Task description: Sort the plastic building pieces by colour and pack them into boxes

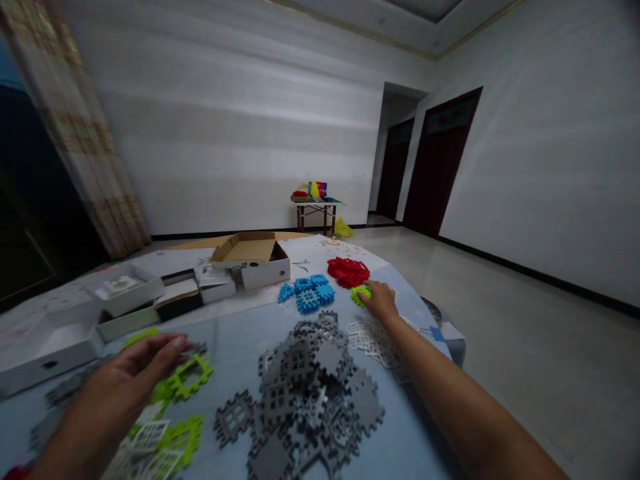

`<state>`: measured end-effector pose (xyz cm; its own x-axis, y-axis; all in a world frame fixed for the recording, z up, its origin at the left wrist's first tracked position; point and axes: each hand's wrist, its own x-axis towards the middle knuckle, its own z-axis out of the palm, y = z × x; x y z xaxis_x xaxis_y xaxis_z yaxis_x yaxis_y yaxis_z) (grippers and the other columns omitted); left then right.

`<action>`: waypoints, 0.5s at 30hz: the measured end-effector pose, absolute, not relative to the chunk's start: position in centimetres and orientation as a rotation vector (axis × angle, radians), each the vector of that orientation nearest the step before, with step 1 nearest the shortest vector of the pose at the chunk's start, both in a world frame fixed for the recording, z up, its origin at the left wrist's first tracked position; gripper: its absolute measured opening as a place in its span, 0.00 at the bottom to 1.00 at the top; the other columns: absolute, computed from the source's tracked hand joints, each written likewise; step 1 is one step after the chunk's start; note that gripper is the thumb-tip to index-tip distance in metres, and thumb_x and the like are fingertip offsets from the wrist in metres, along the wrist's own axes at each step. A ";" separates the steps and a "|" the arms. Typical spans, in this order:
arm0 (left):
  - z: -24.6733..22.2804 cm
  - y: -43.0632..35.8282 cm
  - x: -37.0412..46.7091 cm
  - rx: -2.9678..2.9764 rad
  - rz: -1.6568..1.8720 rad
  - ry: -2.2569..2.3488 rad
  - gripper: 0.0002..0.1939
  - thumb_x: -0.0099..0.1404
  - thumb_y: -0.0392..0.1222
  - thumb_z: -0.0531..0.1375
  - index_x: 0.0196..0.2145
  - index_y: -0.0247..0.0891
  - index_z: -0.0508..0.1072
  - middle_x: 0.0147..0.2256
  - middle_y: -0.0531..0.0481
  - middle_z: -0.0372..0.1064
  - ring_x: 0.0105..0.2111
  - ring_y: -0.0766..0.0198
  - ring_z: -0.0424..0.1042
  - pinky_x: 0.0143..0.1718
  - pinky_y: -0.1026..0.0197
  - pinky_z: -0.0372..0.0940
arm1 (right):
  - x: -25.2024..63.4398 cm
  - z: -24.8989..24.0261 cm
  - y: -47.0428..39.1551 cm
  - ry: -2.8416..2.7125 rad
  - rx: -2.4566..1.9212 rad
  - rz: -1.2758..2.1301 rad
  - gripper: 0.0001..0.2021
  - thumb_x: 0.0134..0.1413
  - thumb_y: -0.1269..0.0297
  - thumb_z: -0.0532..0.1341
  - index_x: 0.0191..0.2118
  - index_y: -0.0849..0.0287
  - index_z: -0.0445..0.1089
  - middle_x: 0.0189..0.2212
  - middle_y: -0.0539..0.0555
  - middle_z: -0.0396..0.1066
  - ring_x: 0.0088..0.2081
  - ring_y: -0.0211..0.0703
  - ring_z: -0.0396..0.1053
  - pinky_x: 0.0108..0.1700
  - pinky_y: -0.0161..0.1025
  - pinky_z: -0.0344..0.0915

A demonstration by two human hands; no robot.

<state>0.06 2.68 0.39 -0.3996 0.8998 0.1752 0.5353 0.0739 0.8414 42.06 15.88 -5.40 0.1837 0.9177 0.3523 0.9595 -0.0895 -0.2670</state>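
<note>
Here's a lime, tooth-edged piece [360,295] by the knobbly red pile [349,272], the right hand [381,300] nearly closed against it, grip unclear! The left hand [143,370] half-curls over lime frames [181,387], hold hidden. Notched grey plates [310,393] heap between; white lattices [371,338] flank the right arm, boxes [267,275] behind.

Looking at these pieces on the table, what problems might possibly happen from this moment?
The right forearm passes over white lattice pieces near the right edge of the table; lowering it might sweep some off.

The gray toothed pieces lie in a loose heap, so a bump could make it slide.

Near the left hand, lime-green pieces and white window-like pieces lie together and might get mixed up.
</note>
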 end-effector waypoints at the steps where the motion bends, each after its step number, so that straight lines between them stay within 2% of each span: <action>1: 1.1 2.3 -0.3 1.429 1.258 1.984 0.30 0.42 0.69 0.57 0.33 0.42 0.73 0.30 0.50 0.77 0.33 0.56 0.76 0.39 0.57 0.70 | 41.7 -5.5 15.6 -1.777 -1.990 -0.135 0.19 0.55 0.57 0.57 0.51 0.58 0.67 0.49 0.59 0.68 0.51 0.53 0.62 0.48 0.46 0.56; 7: 2.6 1.1 -5.9 1.526 1.134 2.348 0.25 0.54 0.58 0.53 0.39 0.35 0.72 0.36 0.46 0.76 0.36 0.59 0.73 0.40 0.61 0.65 | 36.8 -4.6 14.1 -1.990 -1.499 -0.127 0.15 0.54 0.61 0.57 0.45 0.60 0.70 0.44 0.59 0.71 0.48 0.50 0.64 0.50 0.46 0.57; 10: 1.0 1.3 -10.1 1.484 0.901 2.520 0.24 0.57 0.54 0.51 0.42 0.33 0.72 0.40 0.44 0.75 0.39 0.58 0.73 0.42 0.62 0.64 | 32.2 -2.6 12.1 -2.127 -1.279 -0.051 0.13 0.54 0.62 0.57 0.44 0.58 0.70 0.44 0.57 0.71 0.48 0.49 0.64 0.50 0.46 0.57; 15: -3.0 2.0 -14.5 1.410 0.802 2.555 0.27 0.56 0.53 0.54 0.44 0.28 0.73 0.44 0.35 0.73 0.44 0.49 0.72 0.43 0.56 0.64 | 23.4 -0.2 8.3 -2.375 -1.094 0.140 0.16 0.54 0.62 0.57 0.47 0.60 0.69 0.45 0.58 0.70 0.49 0.48 0.63 0.53 0.44 0.57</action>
<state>-14.51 1.97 -3.03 -0.5607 0.8144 0.1494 0.7537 0.4273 0.4994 23.42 8.33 -0.17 -0.5402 0.7341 0.4113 0.6807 0.6686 -0.2994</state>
